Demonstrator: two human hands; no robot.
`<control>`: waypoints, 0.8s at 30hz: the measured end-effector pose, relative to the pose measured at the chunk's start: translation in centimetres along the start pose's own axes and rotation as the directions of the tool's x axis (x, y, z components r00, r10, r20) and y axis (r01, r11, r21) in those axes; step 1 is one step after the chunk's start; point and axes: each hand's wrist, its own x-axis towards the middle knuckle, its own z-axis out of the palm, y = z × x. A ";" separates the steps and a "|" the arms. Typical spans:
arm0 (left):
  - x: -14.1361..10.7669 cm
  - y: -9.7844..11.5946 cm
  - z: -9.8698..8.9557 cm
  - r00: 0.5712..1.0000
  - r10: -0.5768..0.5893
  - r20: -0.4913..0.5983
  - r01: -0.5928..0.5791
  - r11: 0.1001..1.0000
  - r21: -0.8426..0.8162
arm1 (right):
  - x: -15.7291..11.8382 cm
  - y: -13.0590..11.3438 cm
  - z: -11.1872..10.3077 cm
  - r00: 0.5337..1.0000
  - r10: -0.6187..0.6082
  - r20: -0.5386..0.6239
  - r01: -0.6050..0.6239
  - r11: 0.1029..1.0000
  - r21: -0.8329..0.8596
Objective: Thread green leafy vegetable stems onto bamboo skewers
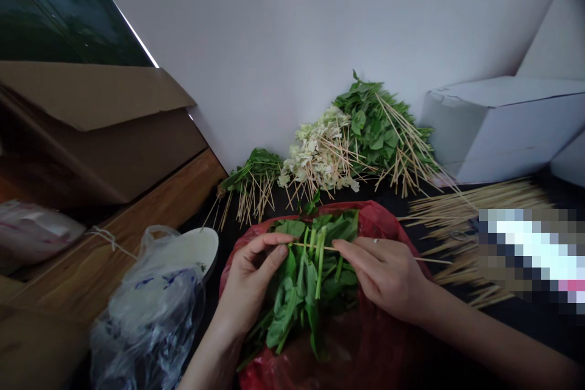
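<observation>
near the centre of the frame, the left hand [256,262] and the right hand [388,268] work over an open red plastic bag [381,219]. the right hand grips a thin wooden skewer [333,248], whose back end sticks out past the hand towards the right; a ring [375,241] shows on one of its fingers. the left hand pinches at the other end of the skewer between thumb and forefinger. green leafy stems [319,262] cross the skewer between the hands, their leaves hanging down, with more leaves [342,225] in the bag behind them.

beyond the bag, in the upper middle, skewered food lies in heaps before a white wall [274,30]: a small green bunch [258,164], a pale leafy heap [315,149] beside it, and a taller green heap [375,122] to the right, with sticks poking out of each. at right, bare sticks [470,201] spread over a black surface [384,195], near a white box [503,128]. a pixelated patch hides what lies at the right edge.

at lower left, a clear plastic bag [146,317] sits against a white bowl [205,250]. an open cardboard box [146,152] fills the left side, beside a wooden surface [169,195].
</observation>
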 end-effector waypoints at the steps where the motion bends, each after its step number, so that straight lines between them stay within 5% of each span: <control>1: 0.0 0.0 0.1 1.000 0.002 -0.002 -0.002 1.000 0.000 | 0.0 0.0 0.0 1.000 -0.002 -0.001 0.002 1.000 -0.004; 13: 0.0 -0.2 0.5 0.998 0.049 -0.034 -0.048 0.999 0.016 | 0.0 -0.1 0.1 1.000 0.006 0.002 -0.006 1.000 0.017; 24: 0.1 -0.2 0.5 0.996 -0.032 -0.087 0.030 0.999 -0.025 | -0.5 0.0 0.4 0.999 -0.030 0.017 0.031 0.999 -0.020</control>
